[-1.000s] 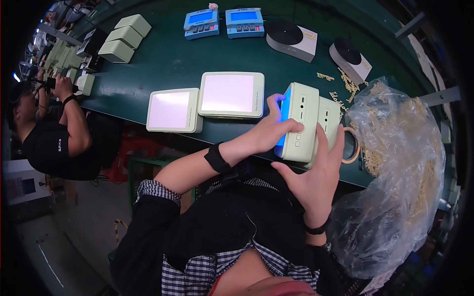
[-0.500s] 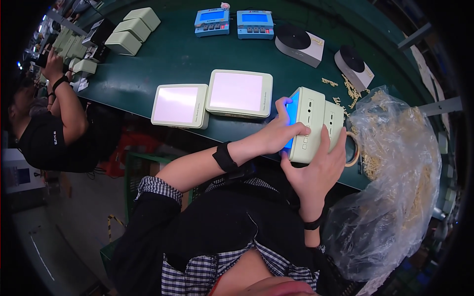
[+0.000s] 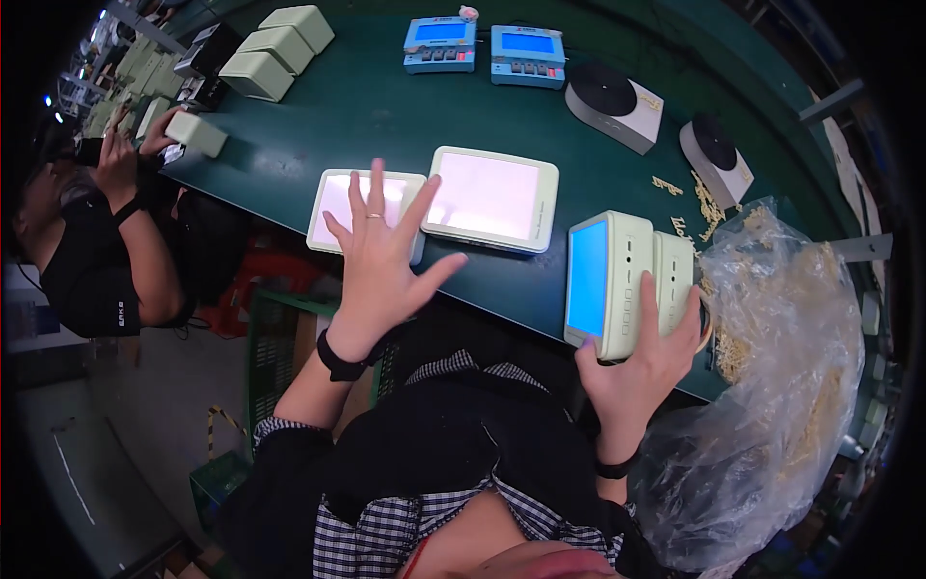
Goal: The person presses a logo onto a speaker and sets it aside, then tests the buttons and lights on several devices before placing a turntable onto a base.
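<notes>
My left hand (image 3: 378, 261) is open with fingers spread, over a pale green box-shaped device (image 3: 330, 241) whose lit white screen faces up. Beside that device lies a larger one (image 3: 492, 198) of the same kind, its screen also white. At the right, a pale green device with a lit blue screen (image 3: 588, 280) stands on its edge, buttons and ports on its upturned side. Close against it stands a second pale green device (image 3: 672, 261). My right hand (image 3: 641, 376) holds the near end of the blue-screen device, thumb by its screen side and fingers reaching over toward the second device.
A large clear plastic bag (image 3: 781, 376) of small beige pieces hangs over the right edge of the green table (image 3: 347, 106). Two blue devices (image 3: 528, 56) and two grey boxes with black discs (image 3: 617, 106) stand farther back. At left, a co-worker (image 3: 106, 241) handles a pale box.
My left hand has let go of the blue-screen device and moved left over the smaller white-screen device. My right hand has stayed at the upright pair. The co-worker's pale box has come into clearer view.
</notes>
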### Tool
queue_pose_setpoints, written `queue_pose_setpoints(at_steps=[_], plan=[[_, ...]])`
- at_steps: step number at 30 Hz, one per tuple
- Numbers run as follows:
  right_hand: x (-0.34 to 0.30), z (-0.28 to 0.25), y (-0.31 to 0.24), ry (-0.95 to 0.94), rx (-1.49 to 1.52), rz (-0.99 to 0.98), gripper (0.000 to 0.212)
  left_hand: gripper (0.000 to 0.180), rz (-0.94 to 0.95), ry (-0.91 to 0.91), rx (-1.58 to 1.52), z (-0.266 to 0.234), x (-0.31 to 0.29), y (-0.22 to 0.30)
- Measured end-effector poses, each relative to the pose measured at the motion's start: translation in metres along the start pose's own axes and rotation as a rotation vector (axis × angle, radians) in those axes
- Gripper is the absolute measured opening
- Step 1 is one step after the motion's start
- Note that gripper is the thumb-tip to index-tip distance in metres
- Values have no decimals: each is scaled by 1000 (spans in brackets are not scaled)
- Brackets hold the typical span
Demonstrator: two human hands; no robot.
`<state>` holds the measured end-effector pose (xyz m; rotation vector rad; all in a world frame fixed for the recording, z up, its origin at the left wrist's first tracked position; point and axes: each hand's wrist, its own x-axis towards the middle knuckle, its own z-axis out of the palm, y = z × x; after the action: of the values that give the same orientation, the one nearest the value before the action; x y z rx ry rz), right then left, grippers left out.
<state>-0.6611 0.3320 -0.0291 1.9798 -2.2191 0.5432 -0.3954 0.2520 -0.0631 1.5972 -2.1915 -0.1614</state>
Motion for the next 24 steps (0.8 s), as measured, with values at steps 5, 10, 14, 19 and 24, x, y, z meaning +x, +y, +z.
queue_pose_setpoints(at_steps=[5, 10, 14, 19, 24], plan=[[7, 8, -1, -18, 1, 46, 89, 70, -32, -7, 296, 28, 11, -12], [19, -2, -9, -104, -28, 153, 90, 72, -8, -29, 273, 48, 55, -15], [24, -8, 10, -155, 51, 169, 91, 72, -7, -103, 272, 42, 77, -17], [30, -19, 83, -297, 638, 259, 92, 71, -8, -370, -36, -7, 71, -24], [24, -16, 151, -473, 1302, 482, 88, 68, 48, -365, -71, -15, 32, -44]])
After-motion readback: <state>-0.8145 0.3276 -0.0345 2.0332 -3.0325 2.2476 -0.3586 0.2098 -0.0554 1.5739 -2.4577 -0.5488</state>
